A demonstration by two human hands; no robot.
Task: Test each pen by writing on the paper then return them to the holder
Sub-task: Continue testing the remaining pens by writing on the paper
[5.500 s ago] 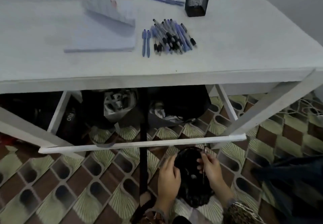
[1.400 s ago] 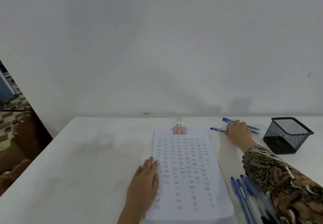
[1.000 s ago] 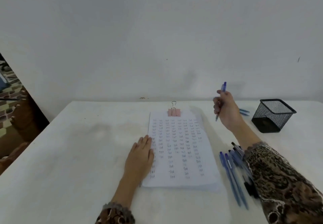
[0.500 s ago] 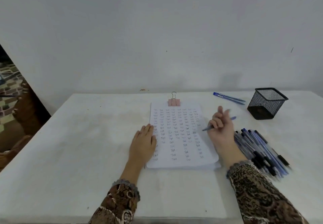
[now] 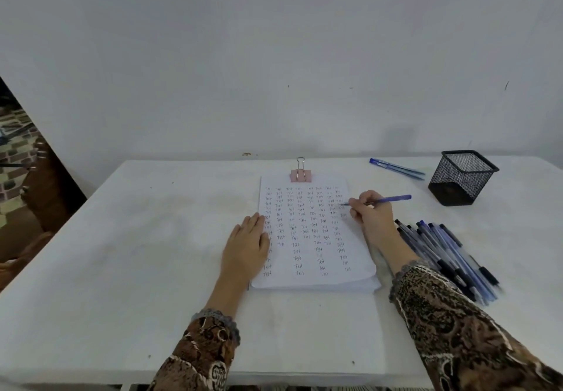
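A stack of white paper (image 5: pixel 307 256), covered in rows of small handwritten words and clipped at the top by a pink binder clip (image 5: pixel 301 174), lies in the middle of the white table (image 5: pixel 122 253). My left hand (image 5: pixel 246 247) rests flat on the paper's left edge. My right hand (image 5: pixel 370 214) grips a blue pen (image 5: pixel 388 199) with its tip at the paper's upper right part. A black mesh holder (image 5: pixel 463 177) stands at the back right and looks empty. A heap of several blue pens (image 5: pixel 451 256) lies right of the paper.
Two more blue pens (image 5: pixel 396 166) lie near the wall, left of the holder. A white wall closes the table's far side. At the far left, past the table's edge, brown furniture (image 5: pixel 42 195) and a patterned floor show.
My right hand picked up a pen from near the wall and has brought it down, tip onto the paper's upper right part. My left hand stays flat on the paper.
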